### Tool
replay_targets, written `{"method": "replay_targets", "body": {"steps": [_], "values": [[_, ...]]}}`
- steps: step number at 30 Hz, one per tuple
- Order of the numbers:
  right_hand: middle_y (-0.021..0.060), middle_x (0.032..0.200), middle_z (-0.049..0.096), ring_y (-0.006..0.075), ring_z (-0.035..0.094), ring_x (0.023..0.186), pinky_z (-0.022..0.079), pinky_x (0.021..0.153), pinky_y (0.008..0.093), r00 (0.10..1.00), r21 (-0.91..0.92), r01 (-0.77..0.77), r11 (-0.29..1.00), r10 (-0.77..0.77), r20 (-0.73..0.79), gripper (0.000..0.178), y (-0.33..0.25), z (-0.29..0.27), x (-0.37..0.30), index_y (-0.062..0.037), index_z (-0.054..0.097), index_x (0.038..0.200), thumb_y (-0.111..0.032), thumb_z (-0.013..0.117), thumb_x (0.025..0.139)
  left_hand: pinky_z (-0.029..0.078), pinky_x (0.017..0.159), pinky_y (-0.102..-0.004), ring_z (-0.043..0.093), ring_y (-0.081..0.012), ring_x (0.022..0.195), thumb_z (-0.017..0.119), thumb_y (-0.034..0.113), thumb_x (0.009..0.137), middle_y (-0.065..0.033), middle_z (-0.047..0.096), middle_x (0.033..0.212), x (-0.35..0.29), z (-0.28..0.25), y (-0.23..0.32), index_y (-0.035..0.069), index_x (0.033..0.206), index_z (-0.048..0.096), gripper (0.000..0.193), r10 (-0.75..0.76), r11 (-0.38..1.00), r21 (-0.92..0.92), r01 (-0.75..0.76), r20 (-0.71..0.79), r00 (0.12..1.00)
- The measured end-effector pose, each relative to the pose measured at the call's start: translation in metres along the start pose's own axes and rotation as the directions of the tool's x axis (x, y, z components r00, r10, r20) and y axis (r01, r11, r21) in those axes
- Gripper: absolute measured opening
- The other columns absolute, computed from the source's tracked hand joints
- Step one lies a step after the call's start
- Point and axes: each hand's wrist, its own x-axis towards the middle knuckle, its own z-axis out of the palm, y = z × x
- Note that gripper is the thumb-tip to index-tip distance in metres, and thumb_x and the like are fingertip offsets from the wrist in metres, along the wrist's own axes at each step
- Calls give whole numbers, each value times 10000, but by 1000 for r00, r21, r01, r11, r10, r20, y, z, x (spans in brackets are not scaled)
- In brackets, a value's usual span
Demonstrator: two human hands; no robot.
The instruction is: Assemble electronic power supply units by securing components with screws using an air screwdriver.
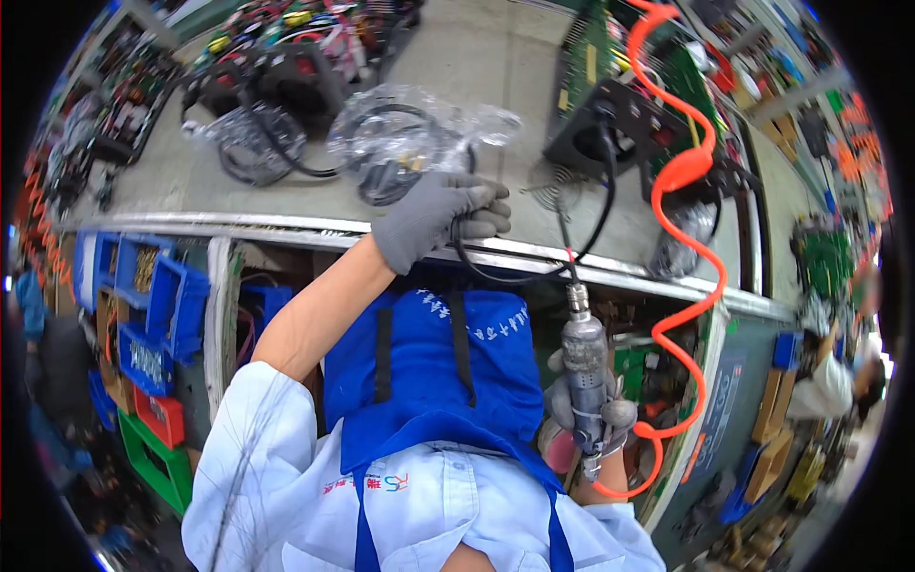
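Observation:
My left hand (440, 221), in a grey glove, is at the bench's front edge with its fingers curled round a black cable (515, 280). That cable loops along the edge and rises to a black metal bracket (581, 143) fixed to a green circuit board (583, 62). In front of the bench, my right hand (615, 414), also gloved, grips a grey air screwdriver (585, 357). Its long bit points up toward a round wire fan guard (553, 183) by the bracket. A coiled orange air hose (701, 310) joins the screwdriver's lower end.
Clear plastic bags with coiled cables (391, 143) lie on the grey bench (477, 57). Wired assemblies (305, 71) stand at the back left. Blue bins (176, 300), a red bin (159, 417) and a green bin (152, 462) sit at lower left. Another person (829, 386) is at far right.

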Motion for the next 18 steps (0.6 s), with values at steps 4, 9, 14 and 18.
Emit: {"method": "replay_targets", "body": {"steps": [4,9,14,18], "values": [[158,797,614,187,502,490,411,457,286,956,239,159,958,-210,207,933,33,-3,25,98,374,1344,-393,763,652,420,465,-170,578,-81,640,576,246,959,-77,620,902,-49,-46,7,-37,1112,595,321,-58,985,-154,74,105,993],[142,815,548,215,586,559,543,536,368,984,377,-98,921,34,172,849,27,5,45,69,289,1411,-225,729,746,500,592,-233,631,-118,745,588,213,924,-100,658,902,-115,-112,38,-20,1117,624,304,280,958,192,-212,-473,835],[129,785,540,214,580,554,543,536,370,898,256,-327,910,214,384,862,27,19,80,62,271,1416,-179,726,725,514,822,-345,649,-228,929,521,-16,752,-149,663,1010,-112,-181,28,15,1179,618,438,741,375,923,86,-354,571],[127,741,532,211,575,532,537,500,369,896,146,-312,939,239,375,894,27,31,79,57,235,1420,-200,732,722,489,820,-468,610,-360,969,602,184,815,-195,605,1026,-72,-185,11,75,1018,639,234,646,68,918,390,-338,685]]}}
